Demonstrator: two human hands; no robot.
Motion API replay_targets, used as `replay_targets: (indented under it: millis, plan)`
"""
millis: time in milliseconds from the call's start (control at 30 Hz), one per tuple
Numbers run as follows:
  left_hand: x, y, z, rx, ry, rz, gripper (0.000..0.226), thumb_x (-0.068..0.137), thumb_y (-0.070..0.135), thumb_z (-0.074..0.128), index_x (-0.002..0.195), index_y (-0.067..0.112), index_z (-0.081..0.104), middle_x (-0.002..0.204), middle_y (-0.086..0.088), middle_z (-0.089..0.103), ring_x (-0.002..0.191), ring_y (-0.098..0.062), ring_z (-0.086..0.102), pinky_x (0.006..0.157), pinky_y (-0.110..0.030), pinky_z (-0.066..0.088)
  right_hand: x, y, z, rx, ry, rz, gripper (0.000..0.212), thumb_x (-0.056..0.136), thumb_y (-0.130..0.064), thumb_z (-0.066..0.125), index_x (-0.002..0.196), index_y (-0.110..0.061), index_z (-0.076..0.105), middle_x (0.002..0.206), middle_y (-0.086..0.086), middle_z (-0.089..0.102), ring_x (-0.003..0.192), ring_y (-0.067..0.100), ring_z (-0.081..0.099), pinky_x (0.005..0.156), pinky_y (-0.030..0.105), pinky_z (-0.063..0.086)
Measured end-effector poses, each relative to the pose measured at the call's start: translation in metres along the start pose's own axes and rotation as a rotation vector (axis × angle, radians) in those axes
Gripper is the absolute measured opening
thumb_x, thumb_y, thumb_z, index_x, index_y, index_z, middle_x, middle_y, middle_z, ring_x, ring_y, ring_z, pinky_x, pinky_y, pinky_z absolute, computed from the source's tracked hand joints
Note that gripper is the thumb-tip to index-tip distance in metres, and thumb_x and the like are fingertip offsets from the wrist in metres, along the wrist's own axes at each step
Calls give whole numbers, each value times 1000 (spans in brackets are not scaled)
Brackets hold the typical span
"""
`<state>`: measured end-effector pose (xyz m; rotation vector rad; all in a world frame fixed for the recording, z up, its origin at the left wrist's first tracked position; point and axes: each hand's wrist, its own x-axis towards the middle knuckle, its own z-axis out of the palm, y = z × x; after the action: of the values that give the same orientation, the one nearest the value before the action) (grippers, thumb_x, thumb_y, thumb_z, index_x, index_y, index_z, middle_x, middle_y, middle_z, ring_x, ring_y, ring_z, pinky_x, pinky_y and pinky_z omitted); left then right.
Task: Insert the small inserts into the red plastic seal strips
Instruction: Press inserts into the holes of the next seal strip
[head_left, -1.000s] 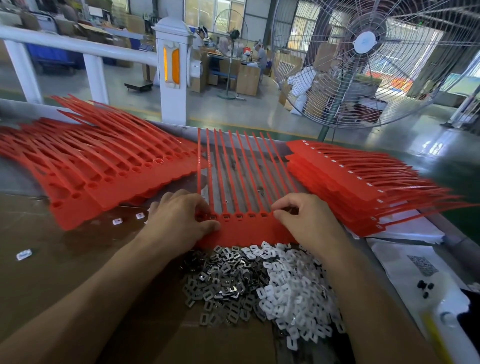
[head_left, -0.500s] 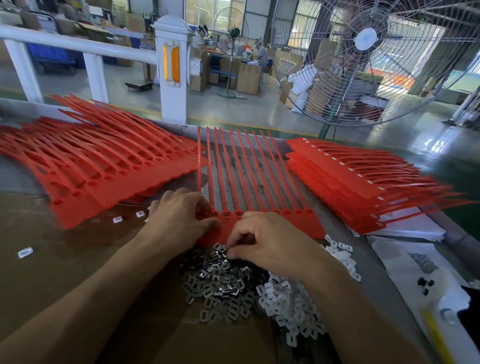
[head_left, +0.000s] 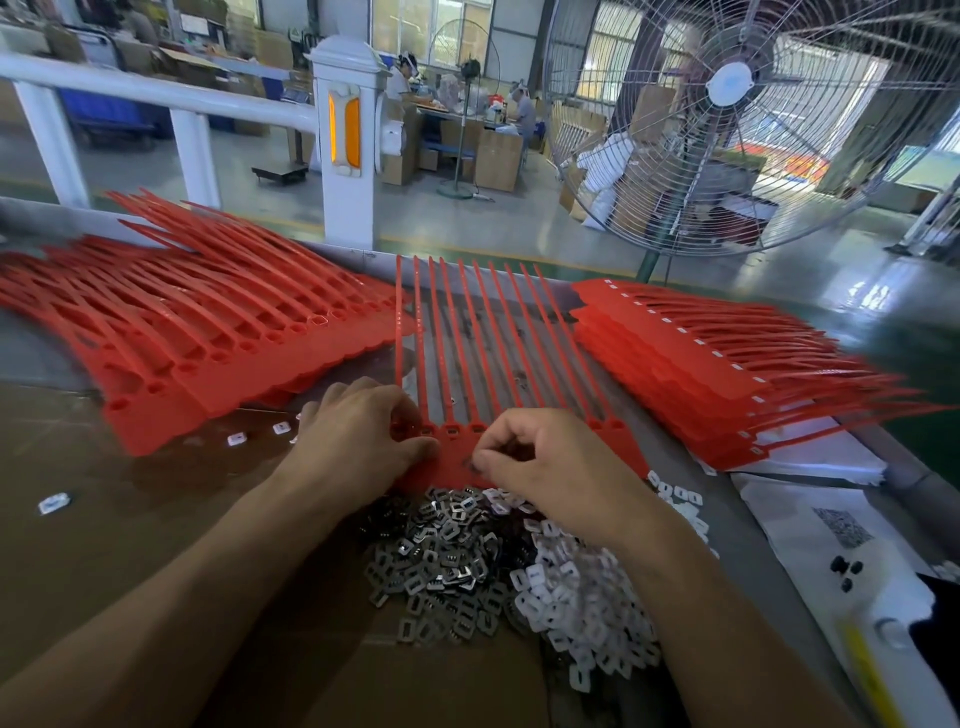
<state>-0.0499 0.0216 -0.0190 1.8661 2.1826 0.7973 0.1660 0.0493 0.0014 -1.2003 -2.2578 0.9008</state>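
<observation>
A red sheet of joined seal strips (head_left: 483, 353) lies flat before me, its tails pointing away. My left hand (head_left: 353, 441) rests on its left end, thumb and fingers pinching the tab edge. My right hand (head_left: 550, 467) hovers over the tab row with curled fingers pinching a small dark insert; the insert is mostly hidden. A heap of metal inserts (head_left: 441, 561) lies just below the sheet, with a heap of white plastic inserts (head_left: 576, 608) to its right.
A stack of red strips (head_left: 208, 343) fans out at the left and another stack (head_left: 727, 374) at the right. Stray white inserts (head_left: 52, 503) lie on the brown cardboard. White papers (head_left: 831, 525) sit at the right edge; a large fan (head_left: 727, 104) stands behind.
My right hand left the sheet's right part, dipped to the metal insert heap, and has risen back over the tab row near my left hand. The left hand stayed put.
</observation>
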Motion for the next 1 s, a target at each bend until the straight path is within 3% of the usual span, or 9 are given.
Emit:
replay_targets:
  millis: [133, 233, 367, 500, 600, 700, 800, 900, 1000]
  plan:
    - [-1, -1, 0, -11, -2, 1, 30, 82, 59, 72, 105, 41, 66, 119, 12, 55, 120, -16, 43, 102, -41, 28, -1, 6, -11, 109, 49, 72, 9, 94, -36, 73, 87, -31, 73, 82, -8, 75, 60, -3, 58, 60, 19, 45]
    - [0, -2, 1, -10, -2, 4, 30, 82, 60, 72, 105, 41, 66, 119, 12, 55, 120, -16, 43, 102, -41, 28, -4, 5, -18, 99, -5, 49, 8, 94, -34, 73, 87, -30, 74, 83, -10, 75, 67, -3, 62, 63, 13, 47]
    - [0, -2, 1, -6, 6, 7, 30, 81, 60, 72, 105, 41, 67, 116, 12, 55, 118, -16, 44, 100, -40, 29, -4, 1, -19, 37, -82, 18, 8, 98, -35, 70, 91, -32, 74, 90, -16, 74, 83, -2, 67, 75, 18, 47]
    - [0, -3, 1, -10, 10, 11, 30, 81, 60, 72, 104, 42, 67, 115, 13, 55, 118, -15, 44, 99, -39, 28, -6, 0, -19, 27, -135, 36, 9, 100, -31, 67, 93, -32, 73, 86, -22, 72, 79, -5, 66, 70, 15, 46]
    - [1, -3, 1, -3, 7, 9, 32, 81, 60, 72, 106, 41, 67, 118, 12, 56, 119, -16, 43, 101, -40, 28, -7, -1, -22, 18, -104, 30, 8, 98, -31, 70, 92, -31, 74, 90, -15, 74, 82, 3, 68, 71, 16, 51]
    - [1, -3, 1, -3, 2, 8, 33, 81, 60, 72, 107, 40, 67, 119, 12, 56, 119, -16, 44, 101, -41, 29, -6, -1, -23, 38, 2, 43, 8, 96, -33, 71, 89, -31, 74, 87, -11, 75, 73, 3, 67, 66, 19, 52]
    - [0, -3, 1, -11, 2, 13, 32, 82, 60, 72, 106, 40, 67, 118, 12, 56, 119, -16, 43, 100, -41, 28, -3, 9, -31, 81, 233, 149, 11, 96, -36, 69, 89, -31, 75, 79, -18, 74, 60, -7, 59, 63, 23, 45]
    - [0, -2, 1, -14, 6, 16, 30, 82, 59, 72, 104, 41, 67, 117, 13, 56, 119, -16, 43, 99, -40, 28, 2, 27, -43, 75, 439, 320, 18, 99, -33, 64, 85, -27, 75, 79, -4, 76, 58, 3, 58, 57, 27, 43]
    - [1, -1, 1, -9, 3, 6, 30, 82, 59, 73, 105, 40, 67, 117, 13, 56, 119, -16, 44, 99, -40, 28, 6, 42, -46, 82, 489, 426, 22, 98, -31, 65, 81, -24, 75, 73, -4, 76, 50, 3, 54, 55, 26, 40]
